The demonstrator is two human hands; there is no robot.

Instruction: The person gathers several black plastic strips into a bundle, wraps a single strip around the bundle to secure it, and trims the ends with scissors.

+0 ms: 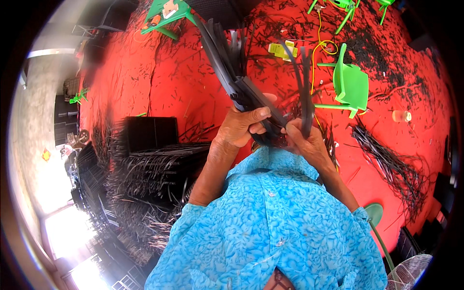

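The left hand (240, 126) is closed around a bundle (251, 96) of flat black strips, thumb on top and fingers wrapped under it. The right hand (305, 140) is just beside it, to the right, and pinches a few loose strips (304, 92) that stand up from its fingers almost vertical. Both hands are in front of the chest, above the blue flowered shirt (270, 227).

The bundle lies on a diagonal — its long axis runs from the hands up and to the left, away from the body, and the far ends fan out near the top of the picture. So the strips lie ahead of both hands, and the left hand carries the main weight, while the right hand is nearer to the separate strips. Where the bundle and the loose strips meet, between the two hands, I cannot see clearly: the dark material merges and the fingers cover it.

Further out, the red floor (183, 87) is covered with short black cuttings. A pile of black woven panels (150, 169) lies at the left, a heap of long strips (391, 164) at the right, and a green plastic chair (350, 87) is tipped on its side beyond them. The lower ends of the strips in the hands are hidden behind the shirt — and the picture rim bends all straight lines.
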